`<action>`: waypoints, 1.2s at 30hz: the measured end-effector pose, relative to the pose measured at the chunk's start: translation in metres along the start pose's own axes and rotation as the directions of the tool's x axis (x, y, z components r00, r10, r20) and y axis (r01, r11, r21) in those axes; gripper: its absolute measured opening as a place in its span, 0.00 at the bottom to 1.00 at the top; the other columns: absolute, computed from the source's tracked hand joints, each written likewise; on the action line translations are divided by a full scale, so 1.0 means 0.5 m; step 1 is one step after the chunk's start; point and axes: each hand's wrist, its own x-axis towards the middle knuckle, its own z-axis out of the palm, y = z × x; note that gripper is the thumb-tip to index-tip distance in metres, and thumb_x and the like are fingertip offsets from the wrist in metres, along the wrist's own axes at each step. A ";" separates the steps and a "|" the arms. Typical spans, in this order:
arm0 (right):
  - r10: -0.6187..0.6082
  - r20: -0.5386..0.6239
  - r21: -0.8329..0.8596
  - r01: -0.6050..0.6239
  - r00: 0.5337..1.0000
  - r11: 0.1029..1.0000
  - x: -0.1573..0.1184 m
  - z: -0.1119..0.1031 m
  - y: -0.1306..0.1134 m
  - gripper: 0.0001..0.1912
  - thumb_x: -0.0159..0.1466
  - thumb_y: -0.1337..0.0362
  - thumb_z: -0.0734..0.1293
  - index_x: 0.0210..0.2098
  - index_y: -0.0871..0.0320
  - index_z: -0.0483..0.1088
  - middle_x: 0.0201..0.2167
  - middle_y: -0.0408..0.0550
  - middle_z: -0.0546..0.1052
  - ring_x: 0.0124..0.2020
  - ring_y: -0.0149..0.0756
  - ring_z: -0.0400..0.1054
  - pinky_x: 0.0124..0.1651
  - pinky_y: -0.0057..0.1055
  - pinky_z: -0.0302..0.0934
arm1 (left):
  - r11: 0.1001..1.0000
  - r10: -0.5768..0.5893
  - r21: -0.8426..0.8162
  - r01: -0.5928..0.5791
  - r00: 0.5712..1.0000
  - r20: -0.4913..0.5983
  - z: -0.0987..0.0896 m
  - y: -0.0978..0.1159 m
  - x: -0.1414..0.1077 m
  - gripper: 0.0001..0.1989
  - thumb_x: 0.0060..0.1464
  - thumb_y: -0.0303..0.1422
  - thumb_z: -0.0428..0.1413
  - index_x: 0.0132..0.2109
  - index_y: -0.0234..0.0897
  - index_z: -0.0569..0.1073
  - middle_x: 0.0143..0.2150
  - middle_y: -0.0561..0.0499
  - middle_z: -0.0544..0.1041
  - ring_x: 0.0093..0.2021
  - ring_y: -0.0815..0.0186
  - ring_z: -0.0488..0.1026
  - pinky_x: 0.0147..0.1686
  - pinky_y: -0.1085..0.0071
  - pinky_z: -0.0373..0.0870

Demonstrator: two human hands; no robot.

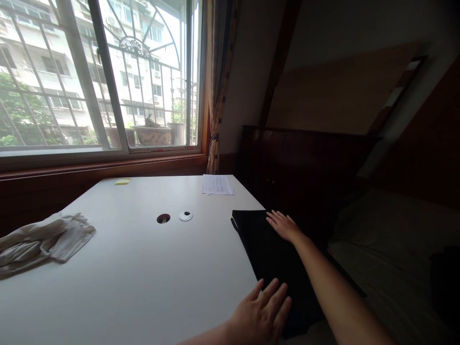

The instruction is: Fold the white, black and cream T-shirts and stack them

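Note:
A black cloth (276,258) lies along the right edge of the white table (161,278), part of it reaching past that edge. My right hand (284,226) rests on the cloth's far end, palm down with the fingers stretched out. Nearer to me, my left hand (262,311) lies on the cloth's left side with its fingers spread. Neither hand grips anything. A small yellow bit shows at the cloth's far left corner.
Crumpled beige cloth (68,239) lies at the table's left. Printed papers (217,185) and yellow notes (122,181) are at the far edge. Mid-table are a round hole (163,218) and a round cover (186,216). A bed (388,239) stands right.

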 end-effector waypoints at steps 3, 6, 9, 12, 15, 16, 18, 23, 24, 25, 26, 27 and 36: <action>0.100 -0.005 0.013 -0.100 0.995 0.995 0.017 0.004 0.029 0.35 0.73 0.46 0.45 0.74 0.54 0.52 0.74 0.51 0.54 0.74 0.47 0.47 0.72 0.52 0.44 | 0.999 -0.003 0.051 0.003 1.000 -0.009 0.025 0.003 0.000 0.31 0.72 0.43 0.41 0.73 0.29 0.52 0.75 0.44 0.51 0.75 0.55 0.50 0.68 0.59 0.61; 0.121 -0.009 0.024 -0.121 0.993 0.992 0.021 0.012 0.041 0.36 0.74 0.46 0.45 0.74 0.56 0.52 0.74 0.51 0.56 0.73 0.44 0.52 0.72 0.45 0.48 | 0.996 -0.031 0.078 0.032 0.999 -0.019 0.039 0.014 0.003 0.30 0.73 0.42 0.40 0.72 0.27 0.55 0.75 0.42 0.53 0.74 0.54 0.51 0.68 0.58 0.61; 0.124 -0.030 0.011 -0.124 0.992 0.992 0.013 0.014 0.034 0.36 0.73 0.46 0.46 0.73 0.57 0.53 0.74 0.51 0.56 0.73 0.45 0.51 0.72 0.46 0.46 | 0.997 -0.033 0.067 0.032 0.999 0.006 0.038 0.023 0.006 0.29 0.73 0.39 0.40 0.72 0.25 0.55 0.74 0.40 0.55 0.74 0.53 0.52 0.69 0.58 0.60; 0.106 -0.078 -0.017 -0.108 0.991 0.994 -0.002 0.005 0.008 0.34 0.74 0.49 0.46 0.73 0.57 0.54 0.74 0.51 0.55 0.75 0.48 0.44 0.74 0.54 0.37 | 0.999 -0.025 0.030 0.024 1.000 0.011 0.026 0.019 0.011 0.28 0.72 0.40 0.41 0.71 0.27 0.57 0.74 0.40 0.57 0.74 0.54 0.54 0.68 0.59 0.60; 0.020 -0.104 -0.039 -0.024 0.994 0.999 -0.016 -0.005 -0.041 0.32 0.74 0.51 0.47 0.71 0.54 0.57 0.74 0.46 0.55 0.76 0.44 0.37 0.74 0.55 0.26 | 0.999 -0.020 -0.051 0.018 0.999 -0.034 0.006 0.006 0.024 0.30 0.70 0.48 0.44 0.67 0.31 0.64 0.70 0.41 0.66 0.70 0.54 0.63 0.64 0.60 0.66; -0.023 -0.096 -0.042 0.019 0.995 0.999 -0.019 -0.006 -0.063 0.31 0.74 0.51 0.47 0.71 0.53 0.58 0.74 0.45 0.56 0.76 0.41 0.38 0.75 0.53 0.26 | 0.994 -0.035 -0.101 0.029 0.998 -0.058 -0.001 -0.001 0.030 0.28 0.68 0.49 0.46 0.63 0.33 0.70 0.65 0.42 0.73 0.66 0.55 0.68 0.61 0.61 0.69; -0.112 -0.058 -0.039 0.110 0.992 0.993 -0.026 -0.005 -0.112 0.31 0.74 0.49 0.47 0.71 0.51 0.58 0.73 0.44 0.57 0.75 0.38 0.42 0.75 0.48 0.30 | 0.973 -0.116 -0.210 0.092 0.988 -0.106 -0.020 -0.018 0.038 0.19 0.66 0.45 0.50 0.47 0.36 0.79 0.47 0.45 0.84 0.50 0.59 0.80 0.49 0.66 0.76; -0.256 0.014 -0.017 0.256 0.967 0.966 -0.047 0.013 -0.241 0.35 0.74 0.45 0.47 0.73 0.57 0.55 0.74 0.50 0.54 0.75 0.41 0.44 0.74 0.48 0.33 | 0.944 -0.210 -0.306 0.120 0.936 -0.281 -0.053 -0.056 0.035 0.16 0.60 0.33 0.51 0.23 0.40 0.67 0.20 0.53 0.68 0.18 0.70 0.63 0.19 0.71 0.60; -0.273 0.019 -0.011 0.273 0.962 0.962 -0.055 0.016 -0.262 0.36 0.74 0.45 0.45 0.73 0.59 0.53 0.75 0.52 0.52 0.75 0.41 0.43 0.74 0.48 0.33 | 0.952 -0.173 -0.297 0.076 0.933 -0.315 -0.053 -0.057 0.032 0.17 0.59 0.34 0.51 0.22 0.40 0.65 0.19 0.54 0.66 0.17 0.71 0.60 0.18 0.70 0.57; -0.291 0.023 -0.005 0.291 0.956 0.957 -0.064 0.018 -0.281 0.38 0.74 0.44 0.44 0.74 0.60 0.51 0.75 0.53 0.51 0.76 0.42 0.41 0.74 0.49 0.33 | 0.958 -0.121 -0.286 0.021 0.934 -0.337 -0.051 -0.056 0.029 0.18 0.59 0.35 0.52 0.21 0.40 0.64 0.19 0.55 0.65 0.16 0.71 0.57 0.17 0.69 0.54; -0.311 0.028 0.000 0.311 0.950 0.950 -0.073 0.020 -0.299 0.39 0.74 0.44 0.43 0.74 0.61 0.49 0.76 0.54 0.49 0.76 0.42 0.40 0.74 0.49 0.33 | 0.961 -0.056 -0.273 -0.042 0.937 -0.344 -0.047 -0.052 0.027 0.19 0.59 0.35 0.52 0.20 0.41 0.64 0.18 0.55 0.64 0.16 0.71 0.56 0.16 0.68 0.52; -0.333 0.033 0.005 0.333 0.942 0.943 -0.084 0.021 -0.314 0.39 0.74 0.43 0.43 0.74 0.61 0.48 0.76 0.54 0.47 0.76 0.43 0.38 0.74 0.49 0.32 | 0.958 0.022 -0.263 -0.118 0.940 -0.340 -0.042 -0.047 0.024 0.20 0.59 0.36 0.53 0.20 0.40 0.63 0.19 0.55 0.64 0.17 0.71 0.57 0.16 0.68 0.52; -0.528 0.089 0.035 0.527 0.845 0.849 -0.193 0.053 -0.408 0.35 0.74 0.47 0.50 0.72 0.61 0.54 0.75 0.55 0.52 0.76 0.43 0.41 0.75 0.47 0.25 | 0.834 0.434 -0.284 -0.473 0.880 -0.192 -0.003 -0.035 0.006 0.19 0.64 0.35 0.57 0.23 0.41 0.68 0.21 0.56 0.65 0.21 0.72 0.65 0.22 0.70 0.60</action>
